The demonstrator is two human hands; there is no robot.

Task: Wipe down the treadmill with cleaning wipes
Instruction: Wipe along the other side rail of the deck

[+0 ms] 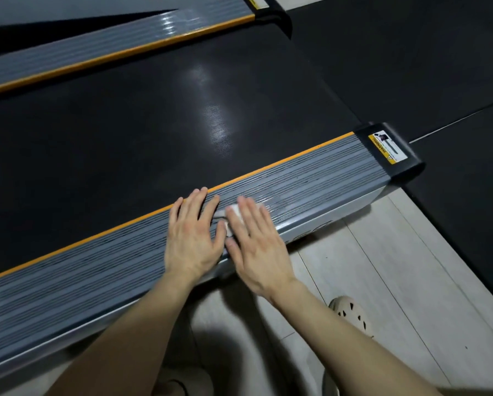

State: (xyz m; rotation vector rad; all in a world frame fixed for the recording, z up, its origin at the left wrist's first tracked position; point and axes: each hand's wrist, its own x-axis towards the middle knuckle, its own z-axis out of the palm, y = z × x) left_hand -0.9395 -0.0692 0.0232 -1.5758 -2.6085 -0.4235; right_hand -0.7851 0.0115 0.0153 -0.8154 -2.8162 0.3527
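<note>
The treadmill's near side rail (311,178) is grey and ribbed with an orange strip along its inner edge, running diagonally beside the black belt (125,132). My left hand (192,238) lies flat on the rail with fingers straight. My right hand (256,247) lies flat beside it, fingers straight, pressing a white cleaning wipe (229,217) onto the rail. Only a small part of the wipe shows between the two hands; the right hand is slightly blurred.
A black end cap with a yellow warning sticker (386,148) closes the rail at right. The far side rail (110,44) runs along the top left. Black rubber mats (411,67) lie beyond. Pale floor tiles (382,267) and my light clog (351,312) are below.
</note>
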